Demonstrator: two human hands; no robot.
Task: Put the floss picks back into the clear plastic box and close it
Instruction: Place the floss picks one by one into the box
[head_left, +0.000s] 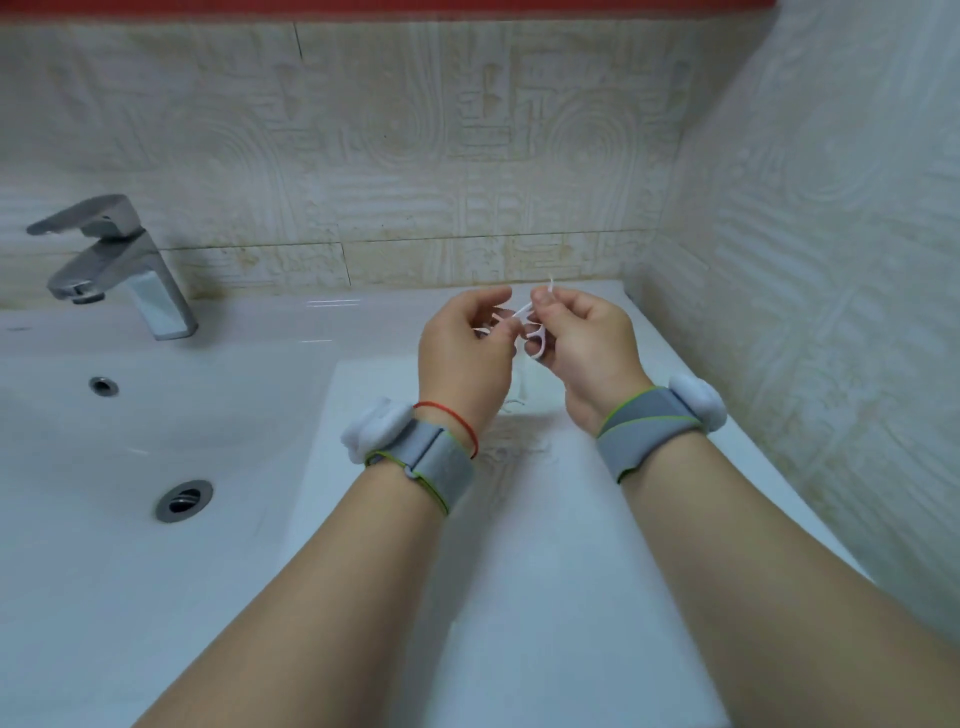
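Observation:
Both my hands are raised over the white counter beside the sink. My right hand (582, 348) pinches white floss picks (535, 338) between thumb and fingers. My left hand (462, 358) touches the same picks with its fingertips. Below the hands, a clear plastic box (519, 441) lies on the counter, faint and partly hidden by my left wrist; I cannot tell whether its lid is up. More white picks (519, 389) seem to lie just under the hands.
The sink basin (130, 441) with drain (184, 500) and overflow hole (103, 385) is to the left. A chrome faucet (119, 265) stands at the back left. Tiled walls close in behind and on the right (831, 260).

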